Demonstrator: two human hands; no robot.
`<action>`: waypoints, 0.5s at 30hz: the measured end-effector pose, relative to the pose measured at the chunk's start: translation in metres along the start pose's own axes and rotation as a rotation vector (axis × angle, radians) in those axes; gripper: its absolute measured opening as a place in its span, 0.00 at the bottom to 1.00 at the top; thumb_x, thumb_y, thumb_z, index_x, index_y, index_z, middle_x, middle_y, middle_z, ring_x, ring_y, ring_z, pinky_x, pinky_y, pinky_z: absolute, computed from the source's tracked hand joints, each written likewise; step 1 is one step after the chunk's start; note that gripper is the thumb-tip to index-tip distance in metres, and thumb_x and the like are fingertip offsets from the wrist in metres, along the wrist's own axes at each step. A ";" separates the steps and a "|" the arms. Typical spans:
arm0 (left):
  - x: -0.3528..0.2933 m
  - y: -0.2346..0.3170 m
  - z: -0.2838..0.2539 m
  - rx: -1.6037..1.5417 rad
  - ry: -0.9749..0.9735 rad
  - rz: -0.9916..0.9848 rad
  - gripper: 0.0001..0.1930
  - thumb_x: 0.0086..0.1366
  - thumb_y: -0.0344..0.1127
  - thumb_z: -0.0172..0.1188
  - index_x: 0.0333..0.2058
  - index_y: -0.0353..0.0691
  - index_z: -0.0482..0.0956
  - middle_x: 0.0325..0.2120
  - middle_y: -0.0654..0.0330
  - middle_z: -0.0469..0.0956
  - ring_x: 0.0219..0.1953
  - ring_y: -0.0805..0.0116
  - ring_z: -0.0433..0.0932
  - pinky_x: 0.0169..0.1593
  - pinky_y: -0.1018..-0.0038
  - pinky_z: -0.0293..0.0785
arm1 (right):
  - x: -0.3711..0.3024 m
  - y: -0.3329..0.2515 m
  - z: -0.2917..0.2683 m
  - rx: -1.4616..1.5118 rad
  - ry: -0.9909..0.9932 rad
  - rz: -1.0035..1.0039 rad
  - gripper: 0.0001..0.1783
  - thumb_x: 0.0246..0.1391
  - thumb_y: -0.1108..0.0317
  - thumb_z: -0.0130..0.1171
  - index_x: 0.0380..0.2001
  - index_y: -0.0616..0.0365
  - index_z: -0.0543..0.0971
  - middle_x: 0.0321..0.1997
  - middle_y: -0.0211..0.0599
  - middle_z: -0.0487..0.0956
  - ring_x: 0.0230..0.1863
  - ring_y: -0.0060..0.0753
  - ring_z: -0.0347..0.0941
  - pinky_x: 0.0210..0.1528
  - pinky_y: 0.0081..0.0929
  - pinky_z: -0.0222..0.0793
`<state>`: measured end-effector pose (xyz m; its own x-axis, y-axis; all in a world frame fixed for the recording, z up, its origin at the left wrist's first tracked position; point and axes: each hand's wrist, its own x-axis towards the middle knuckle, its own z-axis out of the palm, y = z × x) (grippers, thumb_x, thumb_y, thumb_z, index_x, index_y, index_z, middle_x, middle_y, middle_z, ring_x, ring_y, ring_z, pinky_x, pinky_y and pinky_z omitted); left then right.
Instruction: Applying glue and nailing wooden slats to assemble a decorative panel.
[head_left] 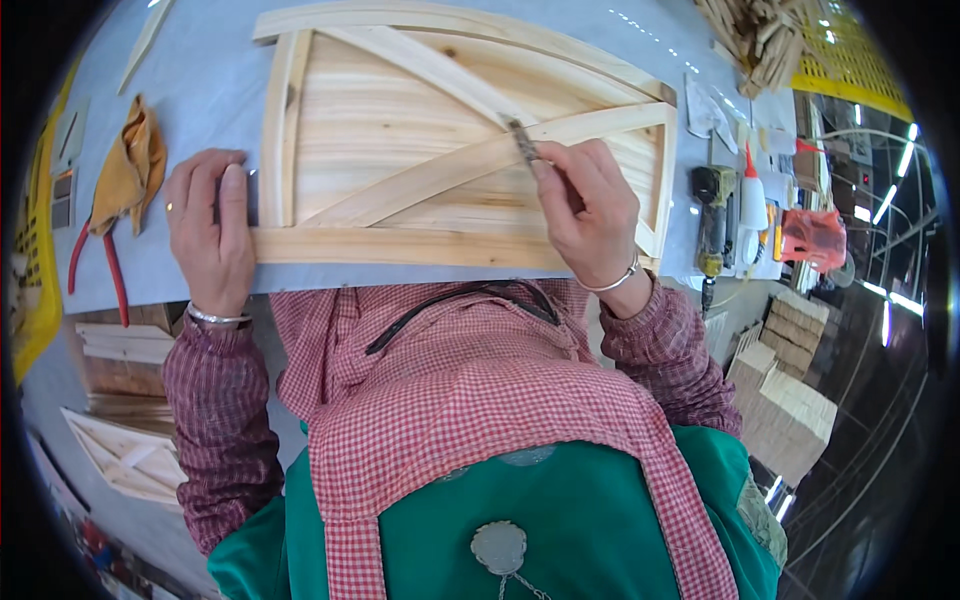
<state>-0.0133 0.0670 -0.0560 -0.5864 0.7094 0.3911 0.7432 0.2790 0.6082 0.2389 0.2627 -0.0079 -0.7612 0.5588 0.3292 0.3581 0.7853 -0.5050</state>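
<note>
A pale wooden panel point(400, 120) framed with strips lies on the blue-grey worktable point(200, 60) in front of me. Two diagonal slats cross its face, one long slat point(420, 70) running down from the upper left to meet the other slat point(440, 170). My right hand point(590, 205) pinches a slim dark tool point(521, 140), its far end at the spot where the slats meet. I cannot make out its exact kind. My left hand point(212, 215) holds nothing; it rests on the table against the panel's lower left corner, fingers forward and slightly apart.
Pliers with red handles point(110, 260) and a tan work glove point(130, 165) lie at left. A power drill point(712, 215) and a white bottle with a red nozzle point(753, 195) sit at right. Wood scraps point(760, 45) are piled far right; stacked wooden pieces point(785, 410) stand below.
</note>
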 end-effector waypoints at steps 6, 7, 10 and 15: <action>0.000 -0.002 0.002 0.026 -0.046 -0.018 0.09 0.66 0.31 0.50 0.38 0.33 0.76 0.38 0.54 0.74 0.43 0.59 0.71 0.48 0.69 0.66 | -0.006 0.025 -0.010 -0.359 0.043 -0.208 0.15 0.44 0.80 0.58 0.39 0.63 0.77 0.25 0.32 0.68 0.20 0.27 0.67 0.19 0.24 0.62; 0.000 -0.002 0.002 0.028 -0.049 -0.025 0.09 0.66 0.32 0.49 0.38 0.33 0.76 0.38 0.54 0.74 0.43 0.60 0.71 0.48 0.69 0.66 | -0.006 0.025 -0.007 -0.402 0.002 -0.267 0.17 0.43 0.80 0.58 0.40 0.64 0.77 0.25 0.32 0.68 0.20 0.27 0.67 0.19 0.24 0.63; 0.000 -0.001 0.002 0.039 -0.060 -0.037 0.10 0.66 0.32 0.49 0.38 0.33 0.76 0.39 0.55 0.73 0.44 0.60 0.70 0.48 0.68 0.66 | -0.005 0.022 0.000 -0.481 -0.079 -0.378 0.20 0.42 0.79 0.57 0.43 0.67 0.76 0.26 0.31 0.67 0.22 0.27 0.68 0.20 0.23 0.64; 0.000 -0.001 0.002 0.041 -0.056 -0.041 0.10 0.67 0.32 0.49 0.38 0.33 0.76 0.39 0.55 0.73 0.44 0.61 0.70 0.49 0.69 0.65 | 0.000 0.017 0.000 -0.419 -0.182 -0.468 0.23 0.39 0.78 0.55 0.44 0.69 0.75 0.26 0.32 0.67 0.24 0.28 0.68 0.20 0.23 0.66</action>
<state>-0.0131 0.0680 -0.0580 -0.5984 0.7318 0.3262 0.7321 0.3340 0.5938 0.2452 0.2757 -0.0162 -0.9539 0.1073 0.2802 0.1189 0.9926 0.0249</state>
